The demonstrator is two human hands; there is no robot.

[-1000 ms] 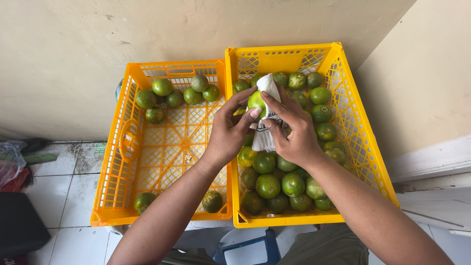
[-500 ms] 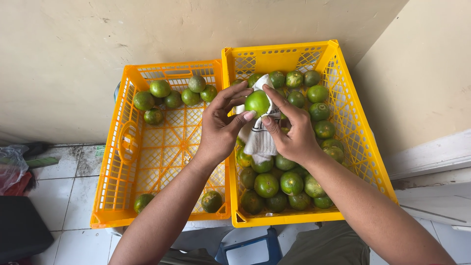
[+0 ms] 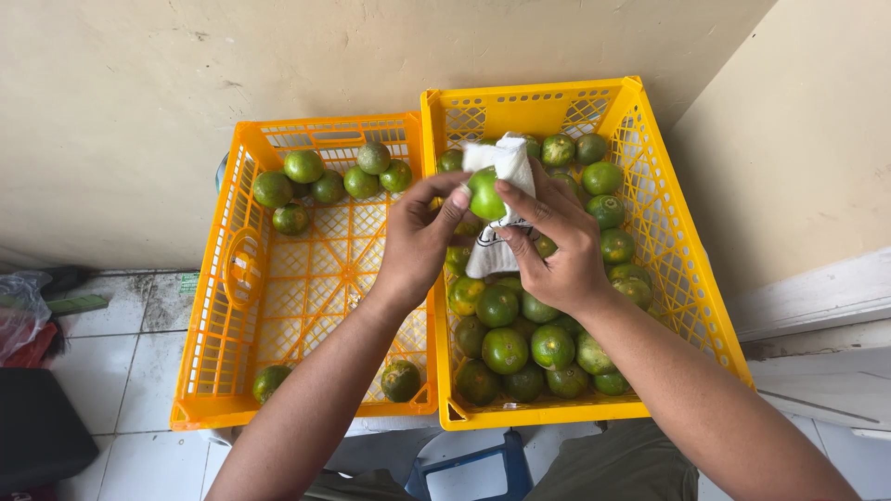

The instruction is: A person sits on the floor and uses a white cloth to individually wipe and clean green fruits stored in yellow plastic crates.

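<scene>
**Green citrus held over two yellow crates**

At the far left, a tiled floor (image 3: 111, 371) shows beside a dark object (image 3: 37, 436) in the lower corner, with a crumpled plastic bag (image 3: 23, 315) above it. Next comes the left yellow crate (image 3: 232, 278), a slotted plastic one set against a pale wall (image 3: 278, 65). It is mostly bare mesh: a cluster of green citrus fruits (image 3: 329, 176) lies along its far end, and two more sit apart at the near end, one at the near-left corner (image 3: 270, 380) and one by the near-right wall (image 3: 401, 378).

The left hand (image 3: 418, 241) reaches across the edge where the two crates meet. Its fingers are curled partway, thumb and fingertips pressed on the left side of a single green citrus fruit (image 3: 485, 193), which is held up in the air above the far half of the right crate. The right hand (image 3: 557, 246) meets it from the other side, fingers partly closed, thumb on the fruit, with a white cloth (image 3: 497, 162) gripped in it; the cloth wraps behind the fruit and hangs down below the hands.

The right yellow crate (image 3: 687, 278) touches the left one along its side and is heaped with green citrus fruits (image 3: 529, 348), some tinged orange. Right of it stands a cream wall (image 3: 807, 139) with a white ledge (image 3: 826, 297).
</scene>
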